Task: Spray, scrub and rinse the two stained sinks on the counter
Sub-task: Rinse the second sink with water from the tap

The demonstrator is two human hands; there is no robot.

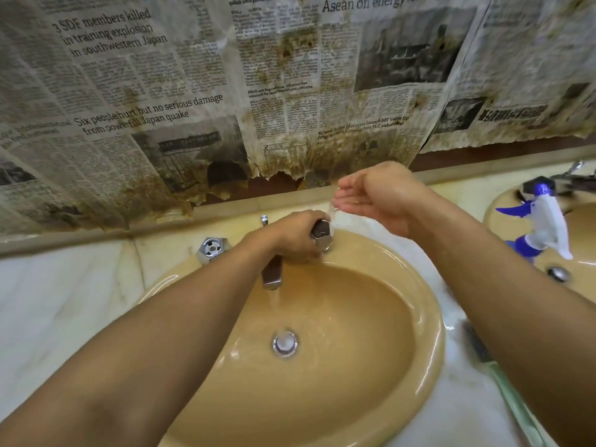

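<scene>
Nearest, the tan sink (433, 343) is set into the pale marble counter (64, 301), with its wet bowl lying between the two forearms and a chrome drain (284, 343) at the bottom. A green-handled brush (506, 388) is laid on the counter just right of the rim, partly hidden by the right forearm. A thin stream of water is seen falling from the spout (272, 275) toward the drain. Behind the spout, one tap handle (321, 235) is gripped by the left hand (296, 235), the fingers curled round it; the other handle (211, 248) is left untouched. Above the back rim, the right hand (371, 195) is held palm up, fingers loosely cupped and holding nothing, with water spilling from the fingertips. Farther right, a blue-and-white spray bottle (545, 221) is seen at the second sink (580, 230). Stained newspaper (193, 91) is hung across the wall.
</scene>
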